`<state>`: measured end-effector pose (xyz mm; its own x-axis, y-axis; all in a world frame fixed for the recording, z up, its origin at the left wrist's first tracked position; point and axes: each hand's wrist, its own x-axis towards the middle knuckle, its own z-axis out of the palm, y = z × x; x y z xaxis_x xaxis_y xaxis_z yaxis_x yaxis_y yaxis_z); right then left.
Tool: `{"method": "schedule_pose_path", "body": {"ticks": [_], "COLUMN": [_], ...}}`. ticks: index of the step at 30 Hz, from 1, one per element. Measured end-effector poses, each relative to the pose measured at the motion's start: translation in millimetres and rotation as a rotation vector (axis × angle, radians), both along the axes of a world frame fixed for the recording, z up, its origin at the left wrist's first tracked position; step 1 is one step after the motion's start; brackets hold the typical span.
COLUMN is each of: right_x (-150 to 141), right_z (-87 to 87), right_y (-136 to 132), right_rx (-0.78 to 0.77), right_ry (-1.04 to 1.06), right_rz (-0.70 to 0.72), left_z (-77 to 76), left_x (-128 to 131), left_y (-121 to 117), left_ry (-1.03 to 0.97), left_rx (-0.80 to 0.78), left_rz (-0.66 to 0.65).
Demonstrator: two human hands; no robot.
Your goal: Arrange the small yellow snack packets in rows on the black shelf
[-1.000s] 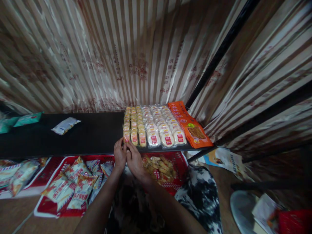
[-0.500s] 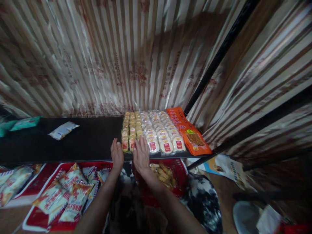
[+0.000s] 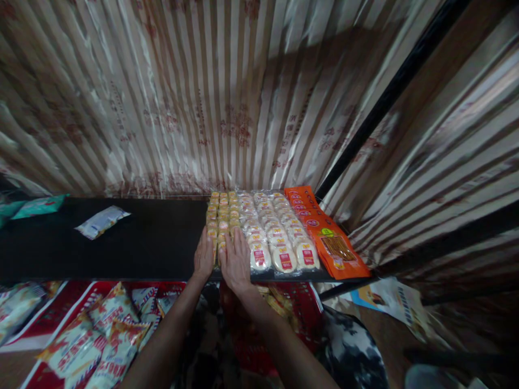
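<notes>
Rows of small yellow wrapped snacks [image 3: 223, 210] lie on a black shelf [image 3: 162, 237]. Along their left edge rests my left hand [image 3: 204, 255], fingers stretched out. My right hand [image 3: 235, 259] lies flat over the near end of the rows, fingers extended, hiding some of the packs. To its right are rows of round white wrapped crackers [image 3: 285, 258] with red labels. An orange snack bag [image 3: 328, 232] lies at the right end of these rows. Neither hand is closed around anything.
A white and blue packet [image 3: 102, 221] and green packets [image 3: 38, 206] lie on the shelf's left part. Below are a red box of snack bags [image 3: 117, 346] and a red bag of yellow snacks [image 3: 279, 302]. A black post [image 3: 381, 108] rises at right before a striped curtain [image 3: 227, 97].
My left hand has moved forward and in against the left side of the yellow rows. My right hand stays over their near end. The view has shifted slightly.
</notes>
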<state>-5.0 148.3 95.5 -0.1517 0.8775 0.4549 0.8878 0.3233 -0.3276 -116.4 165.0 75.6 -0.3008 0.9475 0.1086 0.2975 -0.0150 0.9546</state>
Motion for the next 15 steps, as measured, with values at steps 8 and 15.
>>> {"method": "schedule_pose_path", "body": {"ticks": [8, 15], "right_x": [-1.3, 8.7], "right_z": [-3.0, 15.1], "right_y": [3.3, 2.8], "right_rx": [-0.031, -0.011], "right_ry": [0.002, -0.017], "right_rz": [0.007, 0.02], "left_z": [-1.8, 1.7], "left_x": [7.7, 2.0], "left_y": [2.7, 3.1], "left_ry": [0.066, -0.094], "left_rx": [0.018, 0.001], "left_rz": [0.014, 0.091]}}
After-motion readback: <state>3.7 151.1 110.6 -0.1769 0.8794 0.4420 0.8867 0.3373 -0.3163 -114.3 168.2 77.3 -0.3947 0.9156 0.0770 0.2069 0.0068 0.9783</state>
